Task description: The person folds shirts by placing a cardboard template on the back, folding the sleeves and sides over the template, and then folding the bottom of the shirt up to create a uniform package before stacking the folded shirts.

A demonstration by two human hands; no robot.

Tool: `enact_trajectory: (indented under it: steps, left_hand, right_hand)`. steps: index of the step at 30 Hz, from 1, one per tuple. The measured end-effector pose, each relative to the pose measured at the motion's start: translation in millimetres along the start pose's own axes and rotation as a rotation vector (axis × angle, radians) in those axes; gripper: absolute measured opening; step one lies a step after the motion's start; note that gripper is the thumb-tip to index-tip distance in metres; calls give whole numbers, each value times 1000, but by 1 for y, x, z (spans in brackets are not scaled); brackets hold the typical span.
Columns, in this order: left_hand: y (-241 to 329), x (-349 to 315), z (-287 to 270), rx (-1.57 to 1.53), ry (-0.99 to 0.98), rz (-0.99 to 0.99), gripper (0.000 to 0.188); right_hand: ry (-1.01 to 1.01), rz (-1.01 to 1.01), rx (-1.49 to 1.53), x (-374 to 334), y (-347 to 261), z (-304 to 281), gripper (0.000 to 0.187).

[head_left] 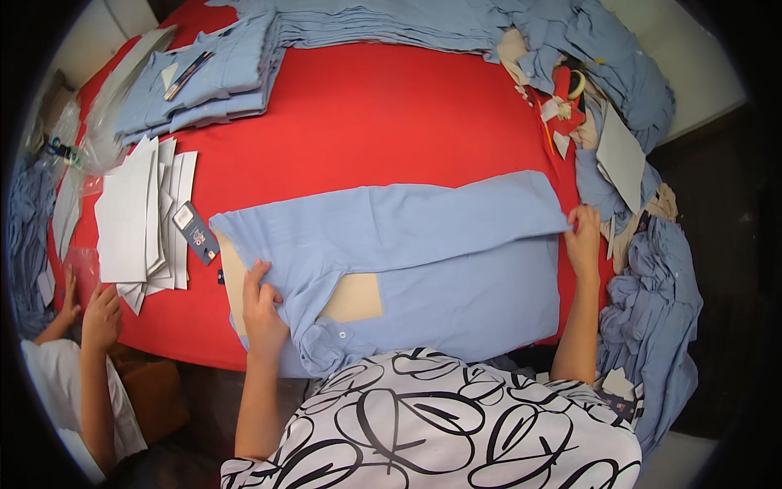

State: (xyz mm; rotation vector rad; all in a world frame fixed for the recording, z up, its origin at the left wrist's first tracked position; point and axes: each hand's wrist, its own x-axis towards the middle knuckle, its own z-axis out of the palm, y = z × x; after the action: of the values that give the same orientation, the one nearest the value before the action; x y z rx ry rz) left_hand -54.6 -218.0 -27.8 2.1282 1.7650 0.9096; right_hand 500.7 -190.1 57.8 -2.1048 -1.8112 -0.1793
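Observation:
A light blue shirt point(456, 216) lies folded lengthwise in front of me, its long upper layer running from left to right. A beige cardboard sheet point(354, 297) shows through a gap in the cloth and along the left end. At that left end, my left hand point(265, 314) has bent fingers on the shirt's edge, gripping cloth over the board. My right hand point(583, 240) pinches the far right end of the upper layer. A buttoned part of the shirt bunches near my body.
White paper sheets point(130, 212) and a dark tag point(195, 232) lie left on the red cloth point(391, 114). Folded shirts point(204, 85) with a pen point(187, 75) are behind. A co-worker's hands point(102, 318) are at lower left. Blue garments point(652, 301) crowd the right edge.

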Motion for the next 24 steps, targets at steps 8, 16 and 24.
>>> enact_trajectory:
  steps: [8, 16, 24]
  left_hand:
    - [6, 8, -8, 11, -83, -30, 37]
    - [5, 5, -16, 223, -134, 11, 58]
    - [-4, 0, -13, 234, -67, 39, 54]
  right_hand:
    - [-44, 247, -18, -16, 30, 18, 23]
    - [224, 283, -215, 43, 10, 118, 27]
    - [382, 333, -193, 24, -11, 94, 35]
